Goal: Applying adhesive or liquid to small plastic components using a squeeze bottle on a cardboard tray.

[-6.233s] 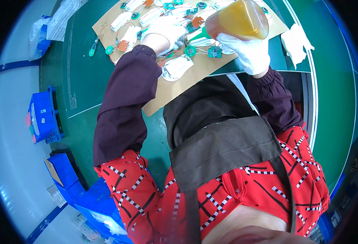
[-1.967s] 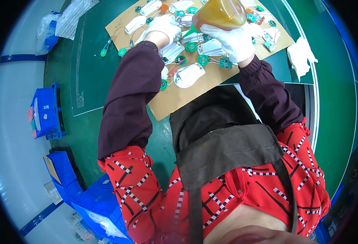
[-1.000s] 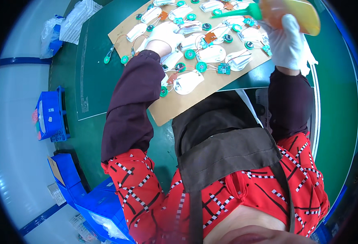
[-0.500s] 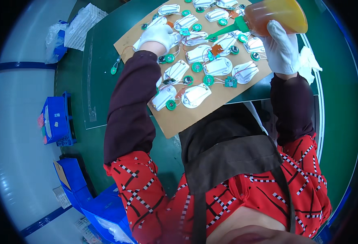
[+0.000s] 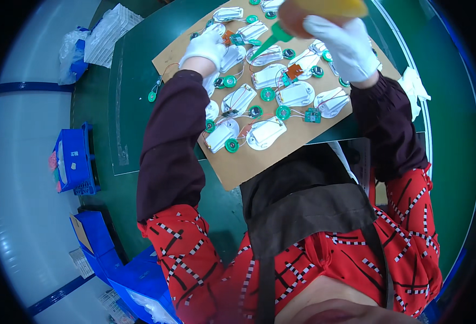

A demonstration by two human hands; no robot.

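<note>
Green table: right hand tilts amber-filled bottle over cardboard sheet.

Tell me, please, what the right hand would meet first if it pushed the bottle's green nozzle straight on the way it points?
Probably a white pouch on the cardboard sheet. The right hand tilts the amber bottle so its green nozzle aims down-left there; depth is unclear.

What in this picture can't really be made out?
- Amber bottle: its upper part is cut off by the head view's top edge.
- Right hand: its glove hides the grip on the bottle.
- Left hand: it covers whichever white piece lies beneath.
- Green nozzle: whether its tip touches a piece is too small to tell.
</note>
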